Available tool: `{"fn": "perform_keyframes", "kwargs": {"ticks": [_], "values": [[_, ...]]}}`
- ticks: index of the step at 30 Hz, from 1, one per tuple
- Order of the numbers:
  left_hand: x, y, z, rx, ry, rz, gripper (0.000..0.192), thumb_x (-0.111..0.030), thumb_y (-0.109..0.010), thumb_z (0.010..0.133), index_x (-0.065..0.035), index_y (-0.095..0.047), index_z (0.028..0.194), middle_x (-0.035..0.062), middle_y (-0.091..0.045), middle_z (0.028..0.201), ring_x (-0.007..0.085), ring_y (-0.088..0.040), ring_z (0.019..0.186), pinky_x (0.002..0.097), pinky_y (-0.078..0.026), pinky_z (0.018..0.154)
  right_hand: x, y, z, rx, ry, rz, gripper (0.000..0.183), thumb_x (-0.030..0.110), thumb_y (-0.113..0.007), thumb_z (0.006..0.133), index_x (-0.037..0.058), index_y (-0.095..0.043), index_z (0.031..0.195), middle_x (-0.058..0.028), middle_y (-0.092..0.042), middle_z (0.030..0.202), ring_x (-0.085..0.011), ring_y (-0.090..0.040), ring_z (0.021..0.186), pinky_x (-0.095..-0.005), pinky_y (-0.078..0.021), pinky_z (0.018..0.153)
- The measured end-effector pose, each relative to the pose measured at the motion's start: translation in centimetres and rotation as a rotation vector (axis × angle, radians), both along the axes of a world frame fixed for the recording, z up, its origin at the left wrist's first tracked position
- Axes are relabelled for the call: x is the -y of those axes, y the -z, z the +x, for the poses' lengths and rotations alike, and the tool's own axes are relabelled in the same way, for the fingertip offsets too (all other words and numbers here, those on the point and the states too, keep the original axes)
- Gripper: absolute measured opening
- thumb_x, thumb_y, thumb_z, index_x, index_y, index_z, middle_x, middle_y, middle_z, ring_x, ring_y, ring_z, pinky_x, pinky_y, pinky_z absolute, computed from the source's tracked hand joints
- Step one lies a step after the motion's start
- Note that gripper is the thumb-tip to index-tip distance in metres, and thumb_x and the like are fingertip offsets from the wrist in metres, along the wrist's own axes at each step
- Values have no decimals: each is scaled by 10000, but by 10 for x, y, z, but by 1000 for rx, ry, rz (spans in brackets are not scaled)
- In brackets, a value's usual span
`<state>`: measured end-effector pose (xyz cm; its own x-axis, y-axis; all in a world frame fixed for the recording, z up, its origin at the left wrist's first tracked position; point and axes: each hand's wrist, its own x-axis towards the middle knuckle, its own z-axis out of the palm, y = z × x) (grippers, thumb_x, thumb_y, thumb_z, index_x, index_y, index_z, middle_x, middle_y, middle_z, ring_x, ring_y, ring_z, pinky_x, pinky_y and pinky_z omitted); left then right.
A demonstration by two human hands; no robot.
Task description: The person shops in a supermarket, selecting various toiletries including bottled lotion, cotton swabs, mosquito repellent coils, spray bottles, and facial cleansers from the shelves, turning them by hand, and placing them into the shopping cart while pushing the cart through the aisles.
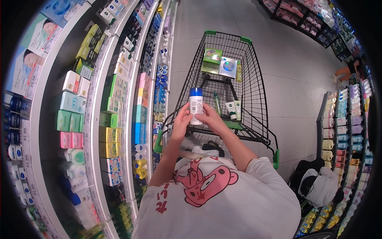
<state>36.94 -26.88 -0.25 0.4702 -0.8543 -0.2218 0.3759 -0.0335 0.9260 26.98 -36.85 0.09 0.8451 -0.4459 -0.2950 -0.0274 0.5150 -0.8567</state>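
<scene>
Between both my hands is a white plastic bottle (pixel 196 104) with a blue cap, held upright, with a printed label and square code facing me. My left hand (pixel 181 121) grips its left side, and my right hand (pixel 210 118) grips its right side with the thumb across the lower front. Beneath and beyond it stands a black wire shopping cart (pixel 259 86) with green corners. Inside lie a green box (pixel 212 57), a silver-white box (pixel 228 67), a yellow-green bottle (pixel 239 71), a slim green bottle (pixel 217 103) and two white tubes (pixel 234 110).
Along my left run white store shelves (pixel 44 89) full of boxed soaps, bottles and jars with price strips. Another stocked shelf (pixel 337 128) stands at right, near a person in black and white clothing (pixel 319 185). Grey tile floor (pixel 286 50) surrounds the cart; a dark display rack (pixel 292 15) is farther off.
</scene>
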Motion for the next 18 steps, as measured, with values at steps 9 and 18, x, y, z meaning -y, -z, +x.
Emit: {"fn": "perform_keyframes", "kwargs": {"ticks": [9,18], "values": [[3,2,-4,-217,-45,-68,413,-61,-352,800,-19,-264,1201,76,-460,992,118,-459,898,227,-363,766,-4,-1,1,-126,43,-357,589,182,-641,648,-5,-343,1121,-67,-533,881,-110,-530,768,-221,-419,658],[2,5,-2,-232,-54,-75,408,-80,-347,809,1,-254,1199,93,-445,1035,138,-454,935,248,-360,797,-7,-1,2,-132,64,-408,604,186,-645,639,8,-341,1129,-83,-524,908,-126,-538,804,-229,-430,670]]}}
